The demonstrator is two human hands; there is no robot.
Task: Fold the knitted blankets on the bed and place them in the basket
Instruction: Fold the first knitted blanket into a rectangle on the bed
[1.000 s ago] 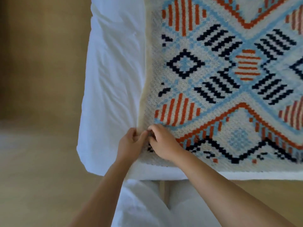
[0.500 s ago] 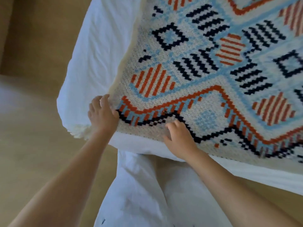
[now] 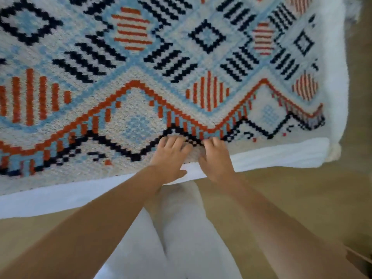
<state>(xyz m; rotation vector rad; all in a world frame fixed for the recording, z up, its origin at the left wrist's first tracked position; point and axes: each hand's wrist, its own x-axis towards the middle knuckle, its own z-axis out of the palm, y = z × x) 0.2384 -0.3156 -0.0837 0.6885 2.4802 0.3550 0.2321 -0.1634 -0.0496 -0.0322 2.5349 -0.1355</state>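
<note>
A knitted blanket (image 3: 141, 81) patterned in cream, light blue, orange and black lies spread flat over the bed. Both my hands rest side by side on its near edge. My left hand (image 3: 171, 156) lies on the hem with fingers together and the thumb under the edge. My right hand (image 3: 216, 158) presses its fingers into the same hem, bunching it slightly. No basket is in view.
The bed's white sheet (image 3: 281, 156) shows as a strip below the blanket edge and along the right side (image 3: 336, 81). My white-clad legs (image 3: 181, 238) stand against the bed. Tan floor (image 3: 302, 198) lies to both sides; a brown box corner (image 3: 360, 260) sits at bottom right.
I have shifted right along the bed's near edge. My hands, first at the blanket's left corner, then apart, have come together again at the middle of the hem.
</note>
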